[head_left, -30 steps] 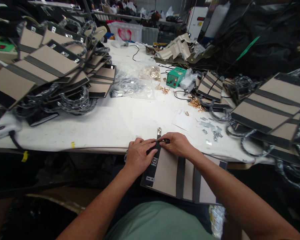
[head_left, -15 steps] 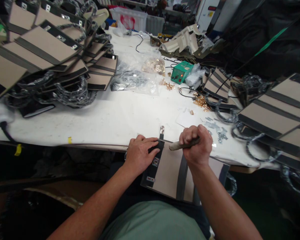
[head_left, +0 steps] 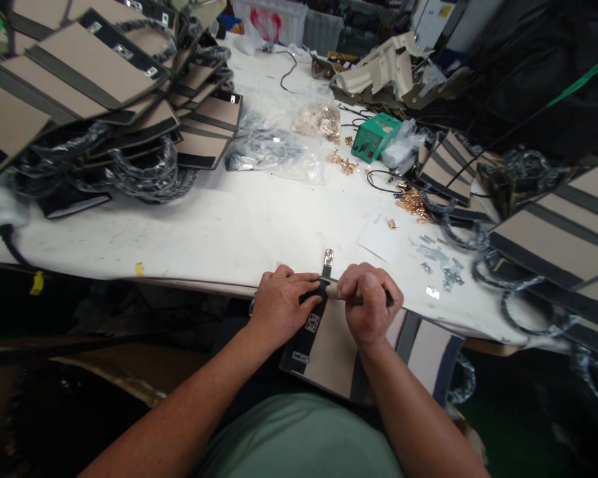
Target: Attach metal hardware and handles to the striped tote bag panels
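Note:
A flat beige bag (head_left: 331,342) with dark bands lies before me at the table's front edge. Its left end has a black strip (head_left: 301,345) with small metal fittings, and a strap with a metal end (head_left: 328,258) sticks out onto the table. My left hand (head_left: 282,305) rests on the black strip, fingers stretched out and thumb apart. Wrapped in my right hand (head_left: 371,302) is a stick-like tool (head_left: 331,290); its pale end is at the strip beside my left fingertips. What lies under those fingertips is hidden.
Bags are piled at the left (head_left: 90,66) and right (head_left: 553,226). Behind are plastic bags of parts (head_left: 274,149), a green box (head_left: 376,137) with cables, and gold fittings (head_left: 412,201). Small metal plates (head_left: 431,252) lie beside a white paper (head_left: 379,238).
My right hand has moved left with the stick-like tool, bringing its end to the black strip. My left hand stays on the strip. The view has shifted slightly.

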Demonstrator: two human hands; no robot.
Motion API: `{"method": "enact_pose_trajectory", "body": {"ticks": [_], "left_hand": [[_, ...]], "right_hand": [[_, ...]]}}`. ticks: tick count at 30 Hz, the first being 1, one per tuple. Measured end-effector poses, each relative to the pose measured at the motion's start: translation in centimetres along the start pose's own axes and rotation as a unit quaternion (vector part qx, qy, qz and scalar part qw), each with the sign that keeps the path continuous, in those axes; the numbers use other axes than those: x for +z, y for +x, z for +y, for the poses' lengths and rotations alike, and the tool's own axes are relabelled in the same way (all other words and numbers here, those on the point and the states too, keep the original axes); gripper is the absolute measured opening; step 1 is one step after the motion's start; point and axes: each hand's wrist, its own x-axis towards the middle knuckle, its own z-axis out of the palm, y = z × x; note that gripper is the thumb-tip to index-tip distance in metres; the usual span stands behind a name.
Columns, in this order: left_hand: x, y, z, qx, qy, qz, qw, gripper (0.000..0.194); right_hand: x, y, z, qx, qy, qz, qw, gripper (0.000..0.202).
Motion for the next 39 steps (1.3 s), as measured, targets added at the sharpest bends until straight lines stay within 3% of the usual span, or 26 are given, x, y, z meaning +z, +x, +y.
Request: {"method": "enact_pose_trajectory", "body": {"ticks": [5,8,12,16,18,23,27,35,39], "left_hand": [[0.1,-0.6,0.0,0.003,-0.005,0.026,1.0,0.016],[0.1,-1.1,0.0,0.002,-0.002,0.05,0.999,0.02],[-0.6,-1.7,0.0,0.001,0.029,0.048,0.998,0.04],[-1.6,-1.6,0.3,0.004,0.077,-0.003,0.997,0.018],[-2.1,-1.3,0.7,-0.008,0.079,-0.032,0.996,0.02],[-3.0,0.6,1.4,-0.073,0.05,-0.109,0.99,0.043],[-3.5,2.8,1.1,-0.094,0.009,-0.168,0.981,0.042],[-2.9,5.1,0.0,-0.13,-0.081,-0.252,0.955,0.04],[-2.7,5.2,-0.5,-0.137,-0.127,-0.263,0.947,0.034]], "right_hand": [[0.3,-1.1,-0.1,-0.068,-0.089,-0.142,0.984,0.029],[0.4,-0.9,-0.4,-0.075,-0.118,-0.184,0.973,0.03],[0.5,-0.7,-0.9,-0.027,-0.13,-0.161,0.978,0.036],[0.0,-1.2,-1.4,0.021,-0.104,-0.132,0.985,0.038],[-0.3,-1.5,-1.5,0.038,-0.085,-0.117,0.989,0.038],[-0.8,-1.4,-1.3,0.042,-0.042,-0.09,0.994,0.038],[-0.9,-0.7,-1.1,0.044,-0.018,-0.074,0.996,0.037],[0.4,1.3,-1.7,0.022,-0.02,-0.087,0.996,0.039],[1.9,2.2,-1.8,0.041,-0.029,-0.143,0.988,0.039]]}}
